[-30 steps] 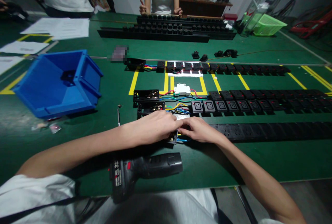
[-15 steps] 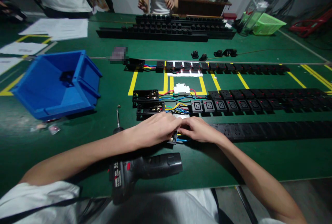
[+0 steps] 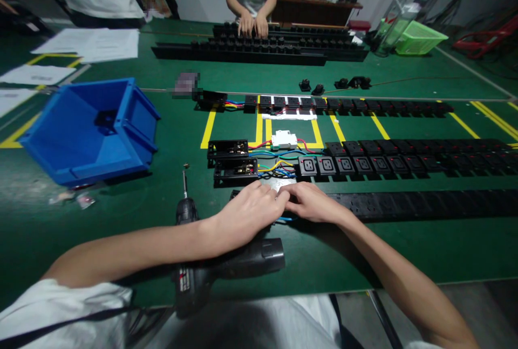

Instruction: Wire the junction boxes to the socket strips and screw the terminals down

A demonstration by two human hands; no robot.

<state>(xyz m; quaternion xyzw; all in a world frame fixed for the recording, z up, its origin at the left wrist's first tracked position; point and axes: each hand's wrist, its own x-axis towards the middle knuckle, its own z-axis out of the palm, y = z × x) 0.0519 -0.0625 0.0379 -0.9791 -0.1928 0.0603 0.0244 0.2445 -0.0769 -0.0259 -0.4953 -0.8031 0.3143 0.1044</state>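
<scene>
My left hand (image 3: 256, 207) and my right hand (image 3: 308, 201) meet over the wired left end of the nearest black socket strip (image 3: 388, 205). Fingers of both are closed and pinched together; whatever lies between them is too small or hidden to name. A blue wire (image 3: 288, 219) shows just below the fingertips. A white part (image 3: 283, 182) peeks out behind them. Beneath my left hand, the black end housing (image 3: 234, 194) is mostly covered. A black cordless screwdriver (image 3: 251, 258) lies under my left forearm, its long bit (image 3: 185, 183) pointing away from me.
Two wired socket strips (image 3: 343, 164) lie just beyond, one with a white breaker (image 3: 284, 139). A blue bin (image 3: 89, 133) stands at left, holding a black part. Farther back are another strip (image 3: 364, 105), loose sockets (image 3: 318, 89) and a co-worker's hands (image 3: 253, 25) on black rails.
My left hand has shifted slightly toward me, covering more of the end housing, and its forearm has lowered over the screwdriver. The co-worker's hands have come down onto the rails.
</scene>
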